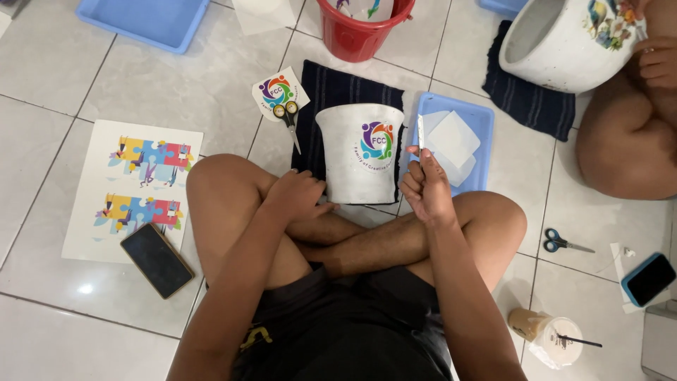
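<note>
I sit cross-legged on a tiled floor. A white pot [361,152] with a round multicoloured sticker lies on its side on a dark striped cloth [331,92] in front of my legs. My left hand [297,196] rests against the pot's lower left side. To the right of the pot, my right hand [423,187] is closed on a small thin white piece [420,132] held upright. Just beyond it lies a blue tray [479,120] with white square sheets [451,141].
Scissors [289,120] lie on a round printed sticker. A printed puzzle sheet [137,183] and a dark phone [156,259] sit left. Red bucket [360,28] and blue tray [141,21] at top. Another person holds a large white pot [557,42]. Blue scissors [564,243], phone [649,279], lidded cup [546,335] right.
</note>
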